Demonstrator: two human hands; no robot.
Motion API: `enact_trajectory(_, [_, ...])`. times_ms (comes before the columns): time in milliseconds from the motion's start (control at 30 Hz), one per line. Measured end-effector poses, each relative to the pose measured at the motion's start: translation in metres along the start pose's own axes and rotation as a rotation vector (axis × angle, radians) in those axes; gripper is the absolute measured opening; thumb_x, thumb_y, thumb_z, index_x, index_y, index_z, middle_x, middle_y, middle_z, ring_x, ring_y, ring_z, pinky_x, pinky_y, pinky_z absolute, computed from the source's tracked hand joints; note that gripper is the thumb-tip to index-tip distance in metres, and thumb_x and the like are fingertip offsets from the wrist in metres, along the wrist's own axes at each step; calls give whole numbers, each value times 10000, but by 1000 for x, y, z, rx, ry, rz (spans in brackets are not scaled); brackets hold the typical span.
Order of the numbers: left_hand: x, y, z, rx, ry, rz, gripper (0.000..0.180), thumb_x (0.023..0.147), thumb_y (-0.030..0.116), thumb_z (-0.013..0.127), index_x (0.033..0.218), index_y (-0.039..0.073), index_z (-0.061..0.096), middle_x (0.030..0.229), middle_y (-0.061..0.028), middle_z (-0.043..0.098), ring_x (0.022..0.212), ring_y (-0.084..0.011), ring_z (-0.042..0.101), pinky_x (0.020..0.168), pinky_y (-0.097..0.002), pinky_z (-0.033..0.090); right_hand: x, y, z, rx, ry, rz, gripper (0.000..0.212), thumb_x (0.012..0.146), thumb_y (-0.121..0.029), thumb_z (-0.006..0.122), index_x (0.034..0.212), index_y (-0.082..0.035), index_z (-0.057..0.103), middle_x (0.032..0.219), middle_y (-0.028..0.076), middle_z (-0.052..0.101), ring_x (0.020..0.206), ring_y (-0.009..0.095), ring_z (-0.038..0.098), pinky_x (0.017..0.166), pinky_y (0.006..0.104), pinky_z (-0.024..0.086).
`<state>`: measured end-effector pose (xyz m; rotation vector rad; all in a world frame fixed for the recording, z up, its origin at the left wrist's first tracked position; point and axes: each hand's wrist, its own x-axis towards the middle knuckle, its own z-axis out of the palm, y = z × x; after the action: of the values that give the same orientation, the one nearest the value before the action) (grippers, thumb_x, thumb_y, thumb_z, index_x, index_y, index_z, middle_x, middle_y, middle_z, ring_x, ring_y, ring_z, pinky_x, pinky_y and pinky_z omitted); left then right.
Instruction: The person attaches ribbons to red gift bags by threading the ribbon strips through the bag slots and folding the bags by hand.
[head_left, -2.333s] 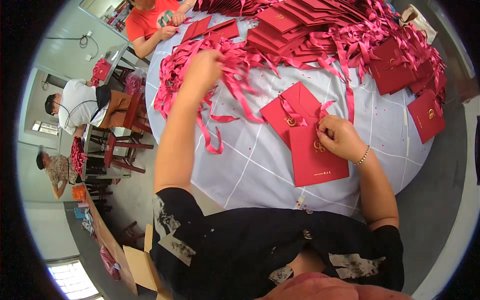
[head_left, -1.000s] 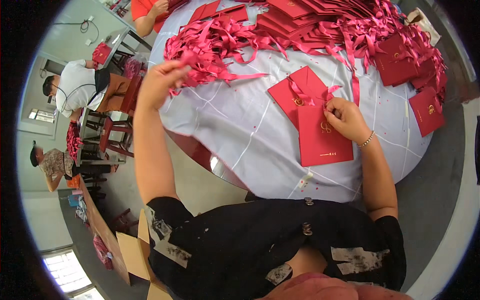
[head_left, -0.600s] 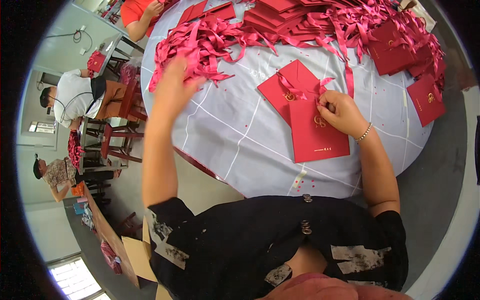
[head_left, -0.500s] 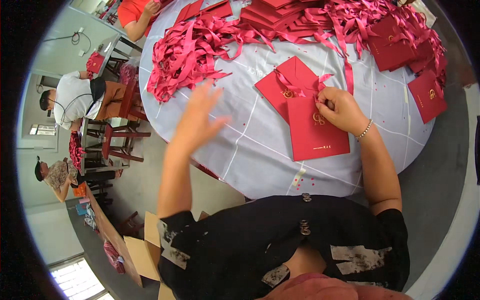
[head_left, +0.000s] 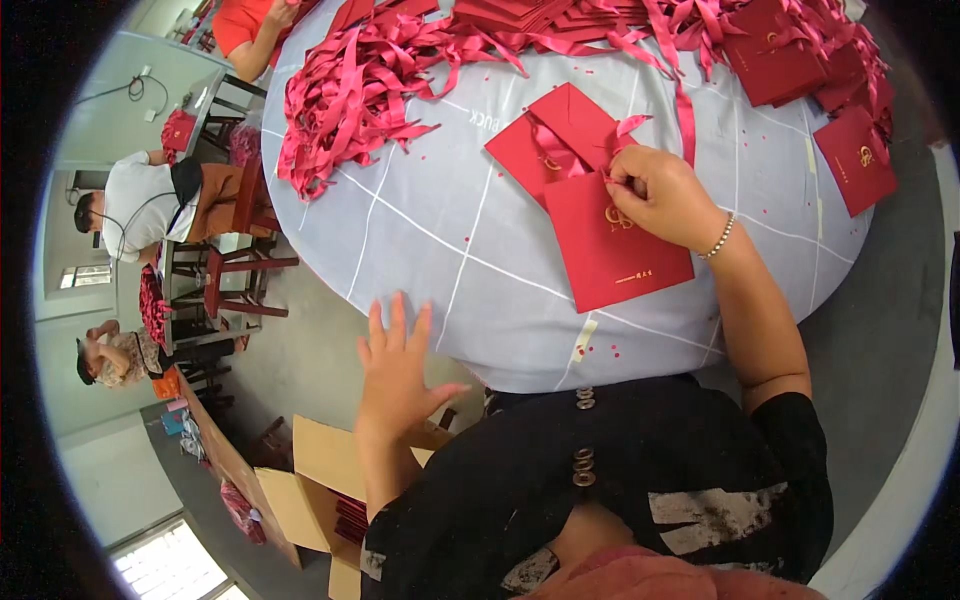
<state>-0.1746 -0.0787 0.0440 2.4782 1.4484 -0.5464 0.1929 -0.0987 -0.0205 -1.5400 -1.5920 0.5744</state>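
With fingers pinched, my right hand (head_left: 665, 200) grips a pink ribbon (head_left: 632, 126) at the top edge of a flat red paper pouch (head_left: 620, 265) with gold print. The hand covers part of that edge. Under this pouch, turned at an angle, lies another red pouch (head_left: 515, 146), its pointed flap up and a pink ribbon across it. My left hand (head_left: 395, 365) is open, fingers spread, holding nothing. It is over the near left edge of the table, well apart from the pouches.
A heap of pink ribbons (head_left: 340, 110) covers the table's far left. Stacked red pouches (head_left: 530, 14) lie at the back, more (head_left: 770, 60) at the far right. An open cardboard box (head_left: 325, 455) with red items stands below left. Other people (head_left: 150, 195) are at tables on the left.
My left hand has drawn back from beside the ribbon heap toward me, to the table's near left edge. My right hand keeps its pinch at the pouch's top. The whole view has shifted slightly.
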Motion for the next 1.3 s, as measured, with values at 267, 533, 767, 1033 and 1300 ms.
enact_trajectory(267, [107, 83, -54, -493, 586, 794, 395, 749, 128, 797, 1106, 20, 668, 1115, -135, 635, 1045, -316, 595, 890, -368, 475, -4, -13, -7, -55, 109, -76, 93, 828, -27, 678, 857, 8, 596, 727, 120, 569, 557, 183, 544, 515, 319, 428])
enact_trajectory(533, [168, 144, -48, -410, 427, 821, 542, 685, 84, 781, 1179, 25, 566, 987, -137, 582, 969, -339, 570, 830, -420, 492, -5, -6, -12, -81, 181, -138, 95, 783, -10, 672, 827, 2, 589, 717, 140, 566, 590, 250, 560, 541, 356, 444])
enact_trajectory(767, [188, 136, -41, -693, 143, 734, 489, 705, 53, 824, 1139, 32, 602, 1043, -103, 664, 973, -212, 647, 884, -304, 501, 1, -2, -10, 115, 308, -212, 73, 868, 71, 616, 909, 11, 625, 885, 113, 685, 751, 168, 658, 634, 269, 514])
enact_trajectory(1033, [200, 124, -32, -835, 133, 708, 446, 726, 31, 827, 1118, 16, 617, 980, -86, 697, 930, -157, 653, 835, -288, 509, 3, -5, -30, 368, 183, 209, 321, 886, 85, 431, 1061, 2, 687, 880, 18, 630, 741, 93, 559, 704, 235, 478])
enact_trajectory(1300, [197, 123, -32, -754, 266, 728, 427, 728, 116, 835, 1091, 16, 633, 1018, -119, 699, 941, -226, 672, 826, -329, 518, 4, -12, -34, 98, 154, 107, 164, 916, -12, 589, 1045, -11, 691, 878, 95, 610, 841, 211, 599, 771, 297, 487])
